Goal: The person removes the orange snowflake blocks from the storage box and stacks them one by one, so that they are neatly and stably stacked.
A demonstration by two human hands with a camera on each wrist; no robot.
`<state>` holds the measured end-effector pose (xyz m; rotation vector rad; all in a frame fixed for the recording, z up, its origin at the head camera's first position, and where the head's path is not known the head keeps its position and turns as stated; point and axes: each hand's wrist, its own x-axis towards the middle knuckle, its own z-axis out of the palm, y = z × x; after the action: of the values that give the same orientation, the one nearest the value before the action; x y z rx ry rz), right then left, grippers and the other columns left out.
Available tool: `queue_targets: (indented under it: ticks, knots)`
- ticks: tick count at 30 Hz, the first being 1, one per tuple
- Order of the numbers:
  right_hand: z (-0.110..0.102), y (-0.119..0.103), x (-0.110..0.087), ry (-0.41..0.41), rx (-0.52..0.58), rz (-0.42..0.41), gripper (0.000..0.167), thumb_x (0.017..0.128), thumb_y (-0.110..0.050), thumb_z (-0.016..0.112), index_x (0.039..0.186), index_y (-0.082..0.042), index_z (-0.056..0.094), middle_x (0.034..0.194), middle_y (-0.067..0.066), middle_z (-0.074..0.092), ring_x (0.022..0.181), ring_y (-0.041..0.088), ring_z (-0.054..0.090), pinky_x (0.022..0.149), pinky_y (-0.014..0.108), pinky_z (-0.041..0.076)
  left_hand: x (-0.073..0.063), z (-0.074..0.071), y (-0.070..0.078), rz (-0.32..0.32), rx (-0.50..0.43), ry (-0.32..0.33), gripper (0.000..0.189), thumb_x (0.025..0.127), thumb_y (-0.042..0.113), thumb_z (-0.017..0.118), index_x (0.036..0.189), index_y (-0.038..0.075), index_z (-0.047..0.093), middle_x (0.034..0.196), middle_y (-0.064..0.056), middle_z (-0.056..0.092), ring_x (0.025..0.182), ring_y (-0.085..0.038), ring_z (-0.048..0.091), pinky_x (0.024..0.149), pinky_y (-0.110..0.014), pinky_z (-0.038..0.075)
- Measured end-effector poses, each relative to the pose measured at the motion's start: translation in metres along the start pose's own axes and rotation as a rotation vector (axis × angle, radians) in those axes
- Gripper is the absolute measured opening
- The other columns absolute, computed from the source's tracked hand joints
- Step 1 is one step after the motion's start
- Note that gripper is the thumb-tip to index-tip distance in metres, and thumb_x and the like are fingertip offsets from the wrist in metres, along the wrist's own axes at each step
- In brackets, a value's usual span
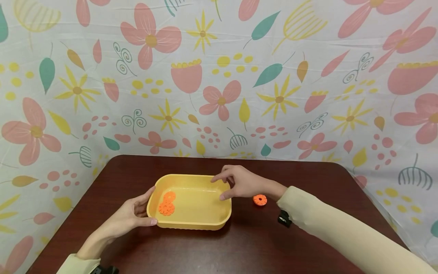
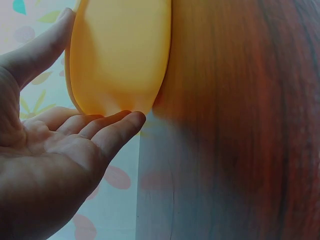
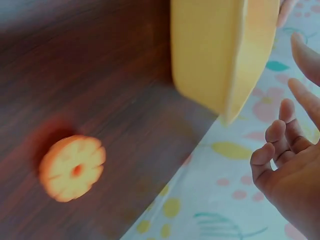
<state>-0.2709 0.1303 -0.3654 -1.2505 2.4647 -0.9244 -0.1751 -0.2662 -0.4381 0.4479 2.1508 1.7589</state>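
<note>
A yellow plastic tray point(image 1: 191, 201) with rounded corners stands on the table. My left hand point(image 1: 131, 215) holds its left end, thumb at the near corner and fingers against the outer wall; the left wrist view shows these fingers touching the tray point(image 2: 120, 55). Inside, at the left, lie a few overlapping orange notched discs point(image 1: 166, 208). Over the tray's right end hovers my right hand point(image 1: 244, 182), fingers loosely bent and nothing seen between them. On the table right of the tray lies another orange notched disc point(image 1: 260, 200), thick-looking in the right wrist view.
The dark brown wooden table point(image 1: 239, 247) has a rounded far edge. Close behind it hangs a white cloth point(image 1: 219, 114) printed with flowers and leaves. A small black device point(image 1: 284, 219) sits at the right sleeve's cuff.
</note>
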Motion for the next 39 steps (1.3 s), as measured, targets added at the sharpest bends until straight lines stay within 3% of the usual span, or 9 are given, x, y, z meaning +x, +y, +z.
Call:
queue_targets:
  ticks: [14,22,28,32,39]
  knots:
    - [0.032,-0.021,0.076,-0.148,-0.097,-0.089,0.051,0.087,-0.025,0.090,0.135,-0.015,0.074,0.087,-0.002,0.056,0.077,0.016,0.049,0.068,0.026,0.042,-0.002,0.000,-0.002,-0.010,-0.025,-0.008,0.104,0.093,0.004,0.081,0.168,0.002,0.010,0.170,-0.028,0.017,0.143,-0.050,0.042,0.097,-0.031,0.055]
    - [0.041,-0.028,0.109,-0.226,-0.021,-0.104,0.054,0.088,-0.017,0.089,0.137,-0.009,0.071,0.092,0.016,0.063,0.073,0.025,0.049,0.065,0.024,0.041,-0.001,0.000,-0.001,-0.016,-0.031,-0.020,0.104,0.093,0.005,0.080,0.168,0.001,0.008,0.168,-0.032,0.019,0.144,-0.050,0.040,0.098,-0.032,0.055]
    - [0.052,-0.033,0.124,-0.286,0.001,-0.132,0.051,0.088,-0.008,0.087,0.137,-0.004,0.071,0.095,0.021,0.064,0.061,0.013,0.042,0.060,0.022,0.038,-0.001,0.000,0.000,-0.030,-0.030,-0.014,0.105,0.093,0.007,0.082,0.168,0.001,0.009,0.166,-0.034,0.022,0.143,-0.049,0.042,0.097,-0.034,0.056]
    - [0.062,-0.032,0.132,-0.311,0.014,-0.129,0.051,0.087,-0.007,0.088,0.135,-0.003,0.072,0.093,0.018,0.064,0.056,0.008,0.038,0.058,0.020,0.038,-0.001,-0.001,0.001,-0.027,-0.028,-0.015,0.105,0.093,0.006,0.081,0.168,0.000,0.009,0.165,-0.034,0.023,0.142,-0.050,0.043,0.096,-0.034,0.056]
    - [0.077,-0.030,0.143,-0.355,-0.010,-0.090,0.052,0.085,-0.010,0.090,0.134,-0.008,0.074,0.082,-0.002,0.060,0.057,0.007,0.044,0.058,0.018,0.040,-0.002,-0.001,0.002,-0.018,-0.025,-0.017,0.104,0.093,0.006,0.081,0.168,-0.001,0.008,0.165,-0.034,0.023,0.142,-0.051,0.042,0.097,-0.032,0.055]
